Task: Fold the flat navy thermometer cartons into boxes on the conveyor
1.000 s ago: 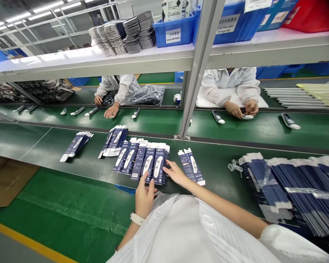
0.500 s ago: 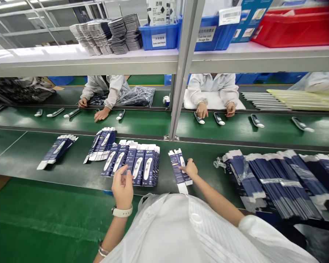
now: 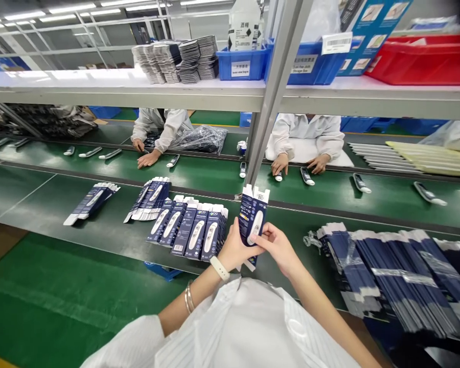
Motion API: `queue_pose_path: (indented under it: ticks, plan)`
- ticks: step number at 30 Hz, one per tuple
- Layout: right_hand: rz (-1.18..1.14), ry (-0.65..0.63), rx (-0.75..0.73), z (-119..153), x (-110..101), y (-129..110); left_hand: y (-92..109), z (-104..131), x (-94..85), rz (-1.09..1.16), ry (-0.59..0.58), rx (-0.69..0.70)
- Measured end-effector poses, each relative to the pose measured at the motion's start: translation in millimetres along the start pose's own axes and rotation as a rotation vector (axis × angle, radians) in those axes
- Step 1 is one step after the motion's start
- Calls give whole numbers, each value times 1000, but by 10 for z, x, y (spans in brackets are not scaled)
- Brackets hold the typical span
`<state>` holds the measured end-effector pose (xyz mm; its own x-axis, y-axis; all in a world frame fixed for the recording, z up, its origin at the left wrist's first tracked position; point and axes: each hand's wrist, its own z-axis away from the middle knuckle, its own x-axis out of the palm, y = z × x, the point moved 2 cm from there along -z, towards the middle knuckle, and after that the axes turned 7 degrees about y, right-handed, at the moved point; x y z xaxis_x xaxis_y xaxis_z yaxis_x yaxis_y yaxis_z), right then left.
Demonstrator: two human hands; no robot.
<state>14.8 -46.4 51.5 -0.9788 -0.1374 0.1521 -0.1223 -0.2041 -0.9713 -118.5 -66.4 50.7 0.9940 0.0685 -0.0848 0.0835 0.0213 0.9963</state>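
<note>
Green bench (image 3: 111, 232). Between left hand (image 3: 235, 247) and right hand (image 3: 278, 246), one carton (image 3: 250, 213) held tilted, flaps (image 3: 261, 195) up, gripped from both sides, apparently for steadiness; boxes (image 3: 196, 234) ranked just left; flat bundles (image 3: 406, 296) film-bound at right, presumably against sliding.

Ceiling tubes (image 3: 72, 8) v. bright, shelf (image 3: 80, 75) glares (upper L).

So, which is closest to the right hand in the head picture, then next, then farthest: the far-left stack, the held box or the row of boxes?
1. Held box: closest, touching the right hand.
2. Row of boxes: next, just left of the held box.
3. Far-left stack: farthest, off to the left, well past the row.
</note>
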Motion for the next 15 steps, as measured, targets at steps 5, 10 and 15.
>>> queue_pose_path:
  ticks: [5,10,15]
  plan:
    - [-52,-259,-87,71,-57,-154,244,110,-111,32,-303,37]
    - [-27,-159,-69,75,-44,-182,269,145,-138,-37,-286,-1]
    - [-46,102,-117,54,-32,-182,165,116,-50,-57,-222,-72]
